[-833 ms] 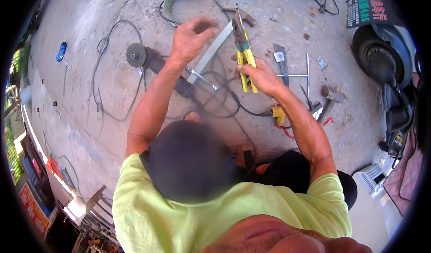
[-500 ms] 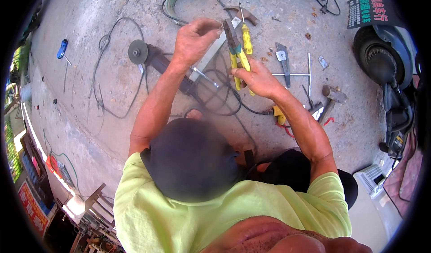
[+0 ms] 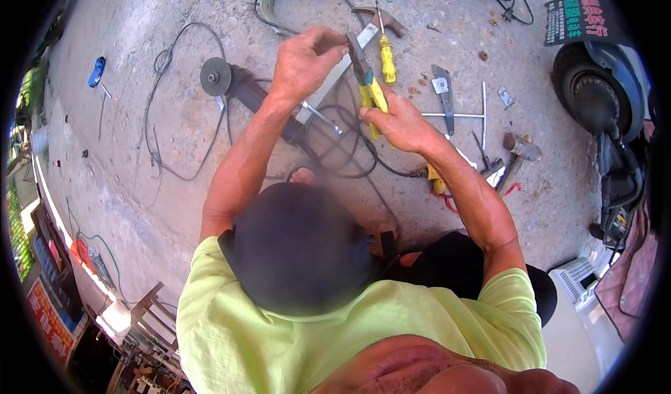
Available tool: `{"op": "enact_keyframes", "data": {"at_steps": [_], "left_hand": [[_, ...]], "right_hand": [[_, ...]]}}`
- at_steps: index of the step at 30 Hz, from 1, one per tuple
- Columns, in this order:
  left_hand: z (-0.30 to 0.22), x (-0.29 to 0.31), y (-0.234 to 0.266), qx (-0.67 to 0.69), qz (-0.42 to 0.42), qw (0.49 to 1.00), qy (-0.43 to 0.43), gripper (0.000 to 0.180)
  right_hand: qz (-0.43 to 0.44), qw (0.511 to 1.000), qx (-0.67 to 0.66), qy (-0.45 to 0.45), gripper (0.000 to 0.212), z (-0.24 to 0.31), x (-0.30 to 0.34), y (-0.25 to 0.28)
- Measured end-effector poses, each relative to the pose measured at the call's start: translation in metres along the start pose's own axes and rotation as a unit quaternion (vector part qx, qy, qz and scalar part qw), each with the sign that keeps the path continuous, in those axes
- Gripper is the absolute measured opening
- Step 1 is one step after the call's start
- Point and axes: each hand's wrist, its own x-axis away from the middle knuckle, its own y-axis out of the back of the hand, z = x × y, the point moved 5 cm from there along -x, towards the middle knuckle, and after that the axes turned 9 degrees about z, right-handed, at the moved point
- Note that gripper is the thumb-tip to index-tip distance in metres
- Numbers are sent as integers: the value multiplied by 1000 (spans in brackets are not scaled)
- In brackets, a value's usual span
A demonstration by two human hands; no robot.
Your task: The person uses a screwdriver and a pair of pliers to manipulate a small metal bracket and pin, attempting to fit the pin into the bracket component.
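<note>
Right hand [image 3: 400, 119]: closed round yellow-handled pliers [image 3: 366, 79], upper centre of frame | left hand [image 3: 304, 62]: fingers curled by plier tips, grip unclear | edges: screwdriver [image 3: 387, 58] just right of pliers, grinder [image 3: 246, 91] left, cable loops [image 3: 376, 158] below

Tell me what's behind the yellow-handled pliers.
A pale flat bar passes behind the pliers, showing on both sides of the jaws, with concrete floor around. The bar's stretch behind the jaws is covered, as is whatever lies beneath the right grip.

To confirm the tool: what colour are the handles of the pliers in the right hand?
The pliers' handles are yellow with green upper ends; head view.
</note>
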Motion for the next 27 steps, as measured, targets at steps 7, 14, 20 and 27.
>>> {"op": "enact_keyframes", "data": {"at_steps": [7, 14, 20, 27], "left_hand": [[5, 0, -1, -6, 0, 1000, 5, 20], [19, 3, 5, 162, -48, 986, 2, 21], [19, 10, 20, 109, -33, 992, 57, 19], [-7, 14, 9, 22, -96, 989, -109, 20]], "right_hand": [[-1, 1000, 1, 4, 52, -9, -4, -4], [44, 962, -271, -5, 46, -9, 1, -17], [73, 950, -301, 24, 49, -5, 0, -15], [70, 961, -266, 19, 47, -3, -1, -21]]}}
